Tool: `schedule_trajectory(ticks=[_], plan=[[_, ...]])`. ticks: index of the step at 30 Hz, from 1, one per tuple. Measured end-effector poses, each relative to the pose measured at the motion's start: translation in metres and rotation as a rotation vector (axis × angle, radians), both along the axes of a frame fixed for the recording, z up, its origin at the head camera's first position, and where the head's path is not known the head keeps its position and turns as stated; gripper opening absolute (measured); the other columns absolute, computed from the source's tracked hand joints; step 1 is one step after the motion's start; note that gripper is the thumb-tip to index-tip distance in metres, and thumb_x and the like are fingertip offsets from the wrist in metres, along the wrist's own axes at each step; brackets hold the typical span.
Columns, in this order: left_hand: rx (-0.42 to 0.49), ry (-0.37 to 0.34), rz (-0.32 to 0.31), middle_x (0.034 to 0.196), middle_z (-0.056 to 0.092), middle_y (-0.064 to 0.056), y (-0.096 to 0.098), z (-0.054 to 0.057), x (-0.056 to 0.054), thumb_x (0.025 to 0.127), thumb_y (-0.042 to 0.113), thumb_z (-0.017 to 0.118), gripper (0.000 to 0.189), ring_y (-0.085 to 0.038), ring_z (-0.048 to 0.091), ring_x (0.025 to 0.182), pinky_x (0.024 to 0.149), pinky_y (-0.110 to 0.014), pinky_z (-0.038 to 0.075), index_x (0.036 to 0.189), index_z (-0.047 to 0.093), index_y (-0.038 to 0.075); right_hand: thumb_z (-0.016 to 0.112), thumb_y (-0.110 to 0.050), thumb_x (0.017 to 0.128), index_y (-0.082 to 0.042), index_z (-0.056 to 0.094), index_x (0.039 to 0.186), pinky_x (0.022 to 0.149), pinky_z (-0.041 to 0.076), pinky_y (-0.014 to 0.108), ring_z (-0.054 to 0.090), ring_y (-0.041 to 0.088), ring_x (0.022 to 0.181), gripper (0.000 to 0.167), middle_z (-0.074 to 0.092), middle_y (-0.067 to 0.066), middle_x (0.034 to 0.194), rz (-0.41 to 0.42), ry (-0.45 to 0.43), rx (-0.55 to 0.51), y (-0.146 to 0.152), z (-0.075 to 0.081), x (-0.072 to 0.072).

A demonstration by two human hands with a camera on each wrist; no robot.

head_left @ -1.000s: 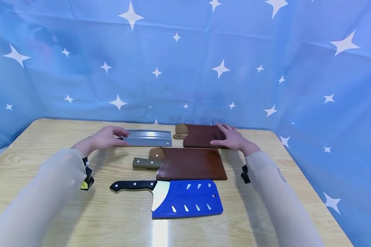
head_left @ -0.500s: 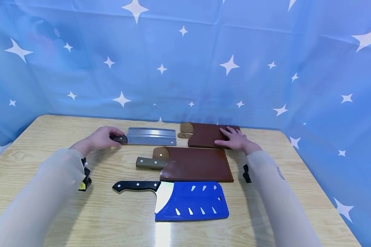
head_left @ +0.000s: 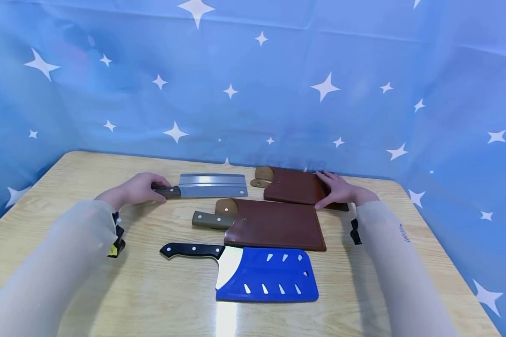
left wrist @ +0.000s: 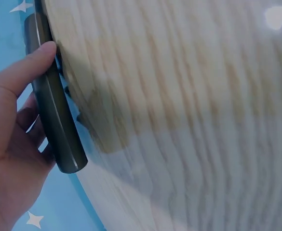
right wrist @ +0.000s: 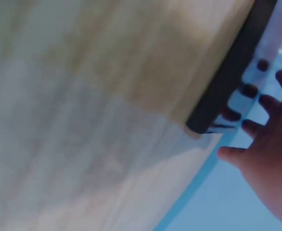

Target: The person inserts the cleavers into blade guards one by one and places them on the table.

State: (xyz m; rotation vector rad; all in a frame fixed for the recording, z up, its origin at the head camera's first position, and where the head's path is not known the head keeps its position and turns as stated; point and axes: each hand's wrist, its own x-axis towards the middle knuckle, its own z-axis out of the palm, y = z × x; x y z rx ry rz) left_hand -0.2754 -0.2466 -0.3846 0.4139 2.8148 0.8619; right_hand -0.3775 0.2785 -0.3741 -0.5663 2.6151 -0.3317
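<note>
At the back left, a bare-bladed cleaver [head_left: 212, 186] lies on the table with its blade pointing right. My left hand [head_left: 139, 189] grips its dark handle [left wrist: 59, 106], thumb on one side and fingers on the other in the left wrist view. To the blade's right lies a brown leather knife sheath [head_left: 293, 185] with a tan strap end. My right hand [head_left: 341, 191] reaches over the sheath's right end, thumb and fingers spread apart. In the right wrist view the spread fingers [right wrist: 266, 127] are beside the sheath's dark edge [right wrist: 235, 67].
A second brown sheath [head_left: 278, 224] with an olive-handled knife [head_left: 211, 220] in it lies mid-table. Nearer is a black-handled cleaver [head_left: 191, 250] in a blue slotted blade cover [head_left: 270, 276]. A blue star-patterned cloth [head_left: 253, 107] hangs right behind the wooden table [head_left: 160, 299].
My left hand has closed round the cleaver's handle. My right hand has shifted right along the back sheath to its far end. The head view has turned a little, sliding the scene rightward.
</note>
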Motion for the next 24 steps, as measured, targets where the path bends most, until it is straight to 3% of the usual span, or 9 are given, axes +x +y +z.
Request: schedule_trajectory(ticks=[9, 15, 24], plan=[[0.019, 0.013, 0.006, 0.107, 0.066, -0.016, -0.002, 0.0, 0.002, 0.08, 0.01, 0.071, 0.034, -0.031, 0.057, 0.102, 0.093, -0.05, 0.04, 0.111, 0.064, 0.0, 0.078, -0.061, 0.059, -0.004, 0.007, 0.15, 0.098, 0.023, 0.07, 0.006, 0.055, 0.131, 0.129, 0.005, 0.032, 0.148, 0.031, 0.004, 0.161, -0.006, 0.019, 0.0], [0.029, 0.013, 0.01, 0.116, 0.063, -0.021, -0.002, 0.001, 0.004, 0.081, 0.011, 0.069, 0.038, -0.035, 0.057, 0.107, 0.095, -0.051, 0.04, 0.116, 0.062, -0.003, 0.079, -0.056, 0.063, -0.005, 0.0, 0.15, 0.1, 0.02, 0.071, 0.0, 0.055, 0.134, 0.128, -0.002, 0.031, 0.15, 0.029, -0.04, 0.115, -0.004, 0.015, 0.0], [0.042, 0.026, 0.058, 0.123, 0.059, -0.024, -0.004, 0.001, 0.014, 0.081, 0.009, 0.07, 0.039, -0.038, 0.054, 0.113, 0.098, -0.052, 0.038, 0.118, 0.062, -0.002, 0.077, -0.054, 0.066, -0.007, 0.009, 0.15, 0.097, 0.023, 0.071, 0.005, 0.054, 0.132, 0.119, 0.005, 0.031, 0.149, 0.06, 0.05, 0.043, -0.002, 0.005, 0.003]])
